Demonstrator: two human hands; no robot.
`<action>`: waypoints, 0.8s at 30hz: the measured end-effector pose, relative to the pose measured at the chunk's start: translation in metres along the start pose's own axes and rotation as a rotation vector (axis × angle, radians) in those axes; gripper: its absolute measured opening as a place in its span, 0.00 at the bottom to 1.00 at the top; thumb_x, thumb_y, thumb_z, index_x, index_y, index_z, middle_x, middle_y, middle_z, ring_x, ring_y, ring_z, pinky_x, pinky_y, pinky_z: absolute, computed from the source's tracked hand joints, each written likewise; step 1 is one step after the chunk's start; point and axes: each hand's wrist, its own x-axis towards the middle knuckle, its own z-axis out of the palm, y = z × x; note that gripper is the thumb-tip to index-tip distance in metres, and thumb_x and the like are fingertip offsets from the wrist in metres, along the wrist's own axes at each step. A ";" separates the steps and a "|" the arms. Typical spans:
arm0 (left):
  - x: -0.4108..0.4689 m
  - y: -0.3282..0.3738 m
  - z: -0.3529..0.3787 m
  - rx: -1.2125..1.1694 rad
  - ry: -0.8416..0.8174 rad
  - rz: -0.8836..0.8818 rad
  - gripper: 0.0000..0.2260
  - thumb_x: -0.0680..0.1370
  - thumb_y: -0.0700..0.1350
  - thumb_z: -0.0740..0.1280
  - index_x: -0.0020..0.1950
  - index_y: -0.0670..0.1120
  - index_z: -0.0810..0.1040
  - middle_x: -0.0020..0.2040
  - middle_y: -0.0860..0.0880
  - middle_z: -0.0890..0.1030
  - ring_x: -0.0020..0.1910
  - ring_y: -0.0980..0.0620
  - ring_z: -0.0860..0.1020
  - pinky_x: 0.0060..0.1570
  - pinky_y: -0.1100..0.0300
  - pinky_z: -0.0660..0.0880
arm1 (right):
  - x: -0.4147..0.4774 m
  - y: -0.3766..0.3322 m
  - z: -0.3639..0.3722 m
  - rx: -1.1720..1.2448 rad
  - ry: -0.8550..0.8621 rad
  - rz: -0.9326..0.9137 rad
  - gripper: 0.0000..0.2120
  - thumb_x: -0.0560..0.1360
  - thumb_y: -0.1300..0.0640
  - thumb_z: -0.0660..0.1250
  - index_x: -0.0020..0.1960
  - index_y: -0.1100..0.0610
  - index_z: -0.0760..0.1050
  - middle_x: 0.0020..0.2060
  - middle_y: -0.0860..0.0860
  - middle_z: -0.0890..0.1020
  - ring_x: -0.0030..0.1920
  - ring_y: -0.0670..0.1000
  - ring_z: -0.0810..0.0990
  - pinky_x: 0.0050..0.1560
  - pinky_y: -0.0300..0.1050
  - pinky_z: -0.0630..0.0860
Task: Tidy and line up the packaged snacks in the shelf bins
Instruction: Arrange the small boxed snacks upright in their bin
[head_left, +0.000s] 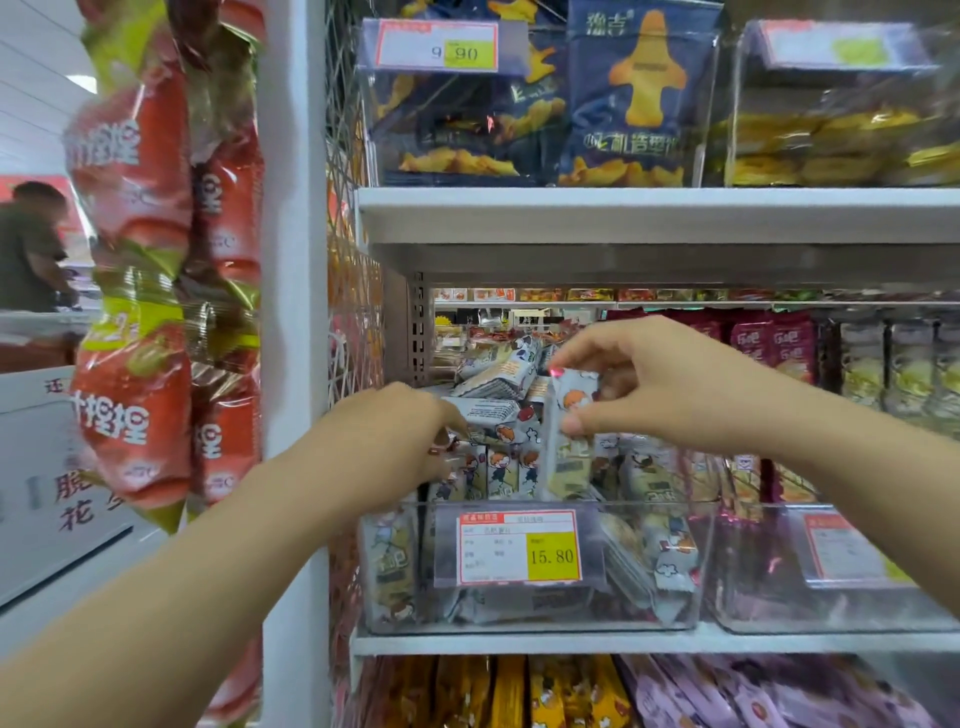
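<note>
My right hand (665, 384) pinches one packet (569, 441) between thumb and forefinger. It grips near the top seam, and the packet hangs upright over the middle of the bin (649, 506). My left hand (395, 441) is curled in at the bin's left side against the row (498, 467) of packets standing on end. I cannot tell whether it grips one or only steadies them. Behind the row a heap (498, 384) of the same packets lies at all angles.

These look like light, single-serve foil wraps: slick film, soft at the crimped ends and firmer in the middle where the snack sits. I judge the contents could crush, so a squeeze across the body is the wrong hold. The flat end seam, or a light grip on the long edges, should do. A packet will probably slide against its neighbours, so it needs the row held tight while it goes in.

The bin sits on the middle shelf (519, 644), with a label (518, 548) on its front.
</note>
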 end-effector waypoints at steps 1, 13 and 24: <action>-0.001 -0.001 -0.001 -0.080 0.030 -0.009 0.17 0.78 0.49 0.66 0.67 0.55 0.73 0.59 0.55 0.79 0.54 0.54 0.78 0.54 0.58 0.75 | 0.002 -0.004 0.003 0.048 0.043 -0.002 0.19 0.66 0.46 0.75 0.54 0.41 0.73 0.48 0.39 0.77 0.35 0.29 0.73 0.43 0.31 0.71; -0.034 -0.004 -0.002 -0.588 0.208 0.070 0.22 0.78 0.47 0.65 0.70 0.62 0.65 0.57 0.61 0.77 0.42 0.69 0.79 0.47 0.71 0.75 | 0.018 -0.030 0.037 0.214 0.205 -0.042 0.16 0.67 0.51 0.75 0.51 0.45 0.74 0.45 0.43 0.78 0.32 0.43 0.75 0.41 0.42 0.76; -0.036 0.001 -0.004 -0.912 0.495 0.096 0.21 0.76 0.46 0.68 0.60 0.68 0.66 0.51 0.64 0.75 0.49 0.65 0.78 0.45 0.70 0.76 | 0.012 -0.037 0.042 0.480 0.204 -0.029 0.21 0.68 0.53 0.74 0.58 0.47 0.70 0.51 0.44 0.78 0.38 0.48 0.84 0.45 0.46 0.82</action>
